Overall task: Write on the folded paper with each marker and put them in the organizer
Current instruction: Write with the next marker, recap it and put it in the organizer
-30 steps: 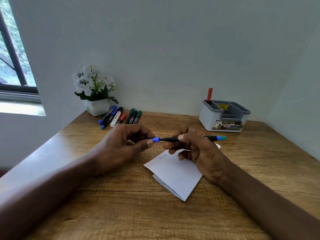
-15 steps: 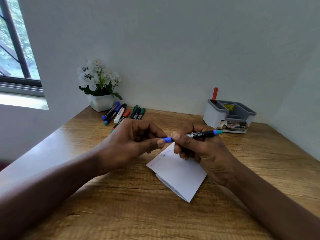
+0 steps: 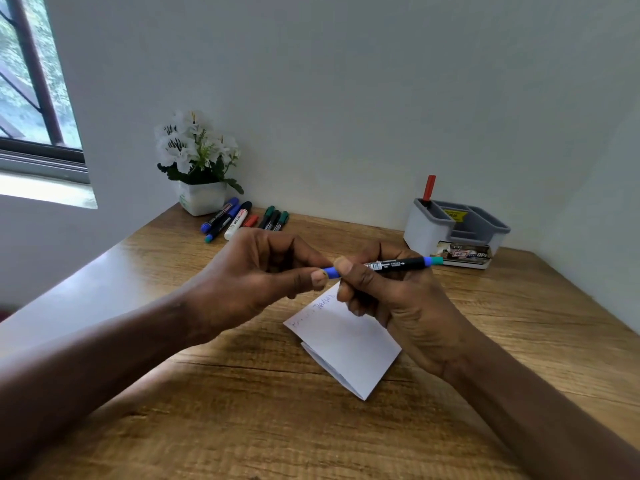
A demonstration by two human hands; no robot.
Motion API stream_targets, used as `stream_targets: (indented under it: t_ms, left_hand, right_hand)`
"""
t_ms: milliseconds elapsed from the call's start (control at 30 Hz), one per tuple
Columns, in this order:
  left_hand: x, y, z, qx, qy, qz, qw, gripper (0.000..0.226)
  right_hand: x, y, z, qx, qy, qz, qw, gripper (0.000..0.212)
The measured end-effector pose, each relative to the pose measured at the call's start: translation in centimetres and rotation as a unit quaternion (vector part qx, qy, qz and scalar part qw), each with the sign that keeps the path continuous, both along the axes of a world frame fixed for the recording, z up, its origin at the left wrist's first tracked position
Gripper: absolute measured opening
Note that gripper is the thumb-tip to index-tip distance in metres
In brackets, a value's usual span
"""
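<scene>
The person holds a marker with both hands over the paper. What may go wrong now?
1. The left hand pinches only the blue cap while the right hand grips the marker; a slip might mark a hand with ink.
2. Both hands are over the folded paper, so a wrist might smear its writing or shift it.

Black blue-capped marker (image 3: 391, 265) level above folded paper (image 3: 349, 344)

Bare arms, both in shot!
Forearms (image 3: 104, 344) uncovered; left hand (image 3: 263, 271) and right hand (image 3: 398, 303) plain, thumbnails (image 3: 341, 265) short.
</scene>
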State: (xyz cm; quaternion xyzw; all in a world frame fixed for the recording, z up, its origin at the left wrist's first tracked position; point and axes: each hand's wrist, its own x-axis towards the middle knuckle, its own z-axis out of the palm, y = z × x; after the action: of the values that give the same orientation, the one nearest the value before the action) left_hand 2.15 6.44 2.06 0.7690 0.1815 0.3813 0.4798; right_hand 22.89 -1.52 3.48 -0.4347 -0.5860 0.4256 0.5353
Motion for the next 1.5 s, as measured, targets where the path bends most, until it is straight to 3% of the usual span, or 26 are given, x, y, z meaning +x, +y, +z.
stream_targets:
  t_ms: [133,233,300,367,467,667,800,867,1067,1267,1500]
  left_hand:
    - [-0.1,0.3,0.2,0.068,0.04,0.043,0.996,0.019]
    - [-0.7,1.1,0.0,0.161,0.138,0.121,0.97,0.031]
    - [-1.1,1.3,-0.1,0.18,0.206,0.151,0.95,0.046]
    - [-1.3,1.5,-0.3,0.202,0.262,0.144,0.933,0.06]
    - [-1.0,1.5,-0.5,0.218,0.327,0.112,0.913,0.066]
    - [-0.6,2.0,-0.9,0.236,0.396,0.092,0.883,0.064]
    - [-0.5,2.4,-1.1,0.235,0.398,0.082,0.883,0.062]
    - [-0.4,2.4,-1.1,0.238,0.393,0.08,0.884,0.063]
    - [-0.3,2.7,-1.1,0.237,0.396,0.071,0.884,0.063]
    - [-0.3,2.8,-1.1,0.233,0.398,0.068,0.885,0.063]
    - [-0.3,2.9,-1.3,0.235,0.392,0.065,0.887,0.063]
  right_hand:
    - [0.0,-0.2,0.5,0.001,0.024,0.009,1.0,0.02]
    - [0.5,0.0,0.9,0.011,0.058,-0.025,0.998,0.022]
    - [1.1,0.1,1.2,0.005,0.095,-0.038,0.995,0.034]
    - [1.6,0.1,1.6,-0.004,0.127,-0.037,0.991,0.05]
    - [2.1,0.1,1.8,-0.018,0.133,-0.048,0.99,0.057]
    - [2.6,1.1,0.6,-0.009,-0.042,-0.233,0.971,0.022]
    - [4.1,1.5,0.6,0.089,-0.082,-0.294,0.948,0.03]
    - [5.3,1.9,1.2,0.136,-0.092,-0.316,0.934,0.046]
    - [10.9,4.8,4.5,0.186,-0.163,-0.433,0.867,0.077]
    - [14.1,8.8,7.6,0.205,-0.326,-0.454,0.804,0.07]
    - [14.5,11.9,6.1,0.132,-0.403,-0.444,0.789,0.066]
